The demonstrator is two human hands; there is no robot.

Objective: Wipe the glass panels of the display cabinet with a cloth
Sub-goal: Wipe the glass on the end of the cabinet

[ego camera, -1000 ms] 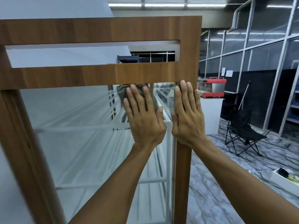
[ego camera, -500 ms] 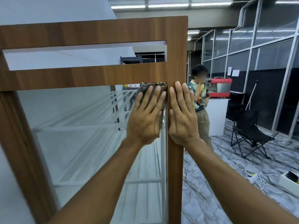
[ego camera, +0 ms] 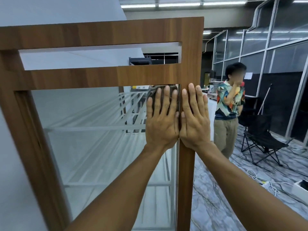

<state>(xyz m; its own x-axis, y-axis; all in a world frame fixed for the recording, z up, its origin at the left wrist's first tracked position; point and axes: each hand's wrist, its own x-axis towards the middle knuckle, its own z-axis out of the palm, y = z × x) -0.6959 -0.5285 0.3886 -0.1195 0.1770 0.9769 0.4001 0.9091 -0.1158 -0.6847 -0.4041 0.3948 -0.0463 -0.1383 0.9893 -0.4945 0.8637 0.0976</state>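
flat and straight-fingered, left hand (ego camera: 162,124) presses a brown cloth (ego camera: 153,92) against the glass panel (ego camera: 93,139), with nothing curled round the cloth. the cloth sits in the panel's top right corner, its upper edge touching the wooden crossbar (ego camera: 100,77) and its right edge just beside the wooden post (ego camera: 185,180). right hand (ego camera: 194,125) lies open and flat on that post, fingers pointing up, its thumb side touching the left hand. behind the glass, white shelves (ego camera: 100,129) run back into the display cabinet. to the right, well apart, a person in a patterned shirt (ego camera: 228,107) stands near a black folding chair (ego camera: 260,135), and white cables (ego camera: 260,180) lie on the marbled floor (ego camera: 216,205).
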